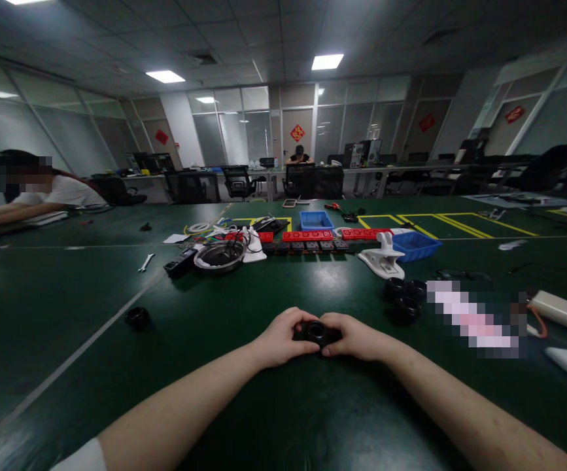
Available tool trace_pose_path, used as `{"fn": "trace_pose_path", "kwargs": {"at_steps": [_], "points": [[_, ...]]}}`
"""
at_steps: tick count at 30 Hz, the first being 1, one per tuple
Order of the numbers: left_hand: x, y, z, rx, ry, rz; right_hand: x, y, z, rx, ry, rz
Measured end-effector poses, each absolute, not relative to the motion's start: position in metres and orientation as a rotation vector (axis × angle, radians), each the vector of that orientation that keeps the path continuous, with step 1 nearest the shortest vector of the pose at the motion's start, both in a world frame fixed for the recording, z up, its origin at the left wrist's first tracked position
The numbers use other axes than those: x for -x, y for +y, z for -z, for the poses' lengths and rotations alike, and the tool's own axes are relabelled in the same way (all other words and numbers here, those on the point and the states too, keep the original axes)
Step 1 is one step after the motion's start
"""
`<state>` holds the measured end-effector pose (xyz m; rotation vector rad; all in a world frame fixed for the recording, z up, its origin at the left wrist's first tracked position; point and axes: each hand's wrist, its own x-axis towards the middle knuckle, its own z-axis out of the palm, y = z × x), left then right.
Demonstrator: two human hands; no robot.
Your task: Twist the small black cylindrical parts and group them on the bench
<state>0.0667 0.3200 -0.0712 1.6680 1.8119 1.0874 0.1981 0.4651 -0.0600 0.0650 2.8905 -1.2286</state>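
Note:
My left hand (280, 338) and my right hand (354, 335) meet low over the green table (91, 366), both closed round a small black round part (316, 332) with a hole in its middle. The fingers of each hand curl over its sides, and the thumbs press at its near edge. The part rests at or just above the table top. A cluster of similar black round parts (405, 296) lies a little to the right and farther back. One more black ring (137, 317) lies alone to the left.
Farther back stand a metal bowl (219, 255), red and black blocks (312, 239), two blue bins (414, 245), a white clamp-like piece (384, 258) and a wrench (146, 261). A person leans on the table at far left (42, 193); another sits at desks behind (299, 156).

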Motion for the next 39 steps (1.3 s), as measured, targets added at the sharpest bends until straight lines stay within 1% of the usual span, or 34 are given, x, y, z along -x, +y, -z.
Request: {"fn": "trace_pose_path", "kwargs": {"at_steps": [7, 10, 14, 19, 21, 23, 26, 28, 31, 39], "points": [[-0.072, 0.318, 0.073, -1.639, 1.850, -1.145, -0.199, 0.462, 0.069, -0.246, 2.901, 1.302], [-0.077, 0.317, 0.074, -1.594, 1.924, -1.187, -0.199, 0.460, 0.073, -0.341, 2.948, 1.258], [-0.083, 0.317, 0.075, -1.516, 2.047, -1.198, -0.197, 0.451, 0.076, -0.475, 3.089, 1.030], [-0.086, 0.320, 0.078, -1.460, 2.129, -1.242, -0.196, 0.433, 0.076, -0.698, 3.264, 0.542], [-0.083, 0.321, 0.078, -1.476, 2.123, -1.249, -0.196, 0.431, 0.076, -0.720, 3.270, 0.478], [-0.078, 0.321, 0.076, -1.538, 2.062, -1.213, -0.196, 0.435, 0.076, -0.632, 3.280, 0.598], [-0.068, 0.320, 0.072, -1.665, 1.882, -1.109, -0.197, 0.449, 0.075, -0.311, 3.233, 0.935], [-0.062, 0.320, 0.070, -1.720, 1.793, -1.063, -0.198, 0.459, 0.074, -0.125, 3.135, 1.062], [-0.058, 0.319, 0.069, -1.757, 1.751, -1.058, -0.199, 0.465, 0.073, -0.038, 3.046, 1.138], [-0.062, 0.318, 0.067, -1.766, 1.776, -1.031, -0.198, 0.460, 0.074, -0.071, 3.042, 1.220]]}}
